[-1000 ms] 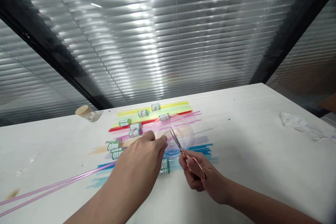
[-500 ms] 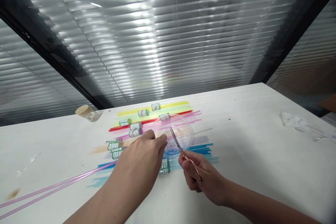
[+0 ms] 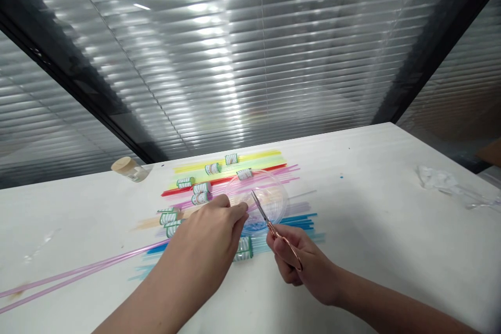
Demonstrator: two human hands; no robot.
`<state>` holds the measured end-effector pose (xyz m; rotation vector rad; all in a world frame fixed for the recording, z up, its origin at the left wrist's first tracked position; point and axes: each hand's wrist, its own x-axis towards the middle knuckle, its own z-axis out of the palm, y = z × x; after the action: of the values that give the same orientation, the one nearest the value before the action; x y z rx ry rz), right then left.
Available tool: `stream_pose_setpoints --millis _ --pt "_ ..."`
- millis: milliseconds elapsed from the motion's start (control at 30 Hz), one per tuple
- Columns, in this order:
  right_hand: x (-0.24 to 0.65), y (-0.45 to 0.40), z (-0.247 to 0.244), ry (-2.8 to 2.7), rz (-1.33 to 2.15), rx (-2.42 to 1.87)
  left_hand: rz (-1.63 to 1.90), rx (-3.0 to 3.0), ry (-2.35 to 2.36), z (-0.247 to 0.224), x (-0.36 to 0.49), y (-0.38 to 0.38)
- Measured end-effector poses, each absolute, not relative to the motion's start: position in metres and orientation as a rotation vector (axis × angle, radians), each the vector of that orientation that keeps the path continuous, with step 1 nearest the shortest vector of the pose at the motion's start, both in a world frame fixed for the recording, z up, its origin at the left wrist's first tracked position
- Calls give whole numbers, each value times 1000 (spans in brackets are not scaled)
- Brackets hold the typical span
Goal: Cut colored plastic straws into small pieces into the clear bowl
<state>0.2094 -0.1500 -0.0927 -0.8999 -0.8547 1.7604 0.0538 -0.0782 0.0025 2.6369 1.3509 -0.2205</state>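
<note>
My left hand (image 3: 213, 227) is closed in a pinch on two long pink straws (image 3: 92, 267), which trail out to the left past my wrist; short pink ends show at the fingertips. Rose-gold-handled scissors (image 3: 270, 223) are in my right hand (image 3: 299, 260), fingers wrapped round the handles. Their blades look nearly closed and point up and left, close to the left fingertips. Under the blades is a clear round bowl (image 3: 286, 201) with small blue pieces in its bottom. My left hand hides part of the bowl.
Bundles of coloured straws with paper labels lie across the white table (image 3: 376, 250), among them yellow (image 3: 258, 156), red (image 3: 221, 181) and blue (image 3: 299, 222). A cork-topped jar (image 3: 131, 168) lies tilted at the back left. Crumpled clear plastic (image 3: 436, 178) sits at the right.
The free ends of the pink straws at the left have swung slightly upward. Both hands and the scissors have barely moved.
</note>
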Motion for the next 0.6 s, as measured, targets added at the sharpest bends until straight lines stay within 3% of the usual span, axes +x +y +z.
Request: stream_pose_setpoints --millis 600 --pt "211 -153 -95 -943 1784 -860 -166 2639 1369 1 54 -77"
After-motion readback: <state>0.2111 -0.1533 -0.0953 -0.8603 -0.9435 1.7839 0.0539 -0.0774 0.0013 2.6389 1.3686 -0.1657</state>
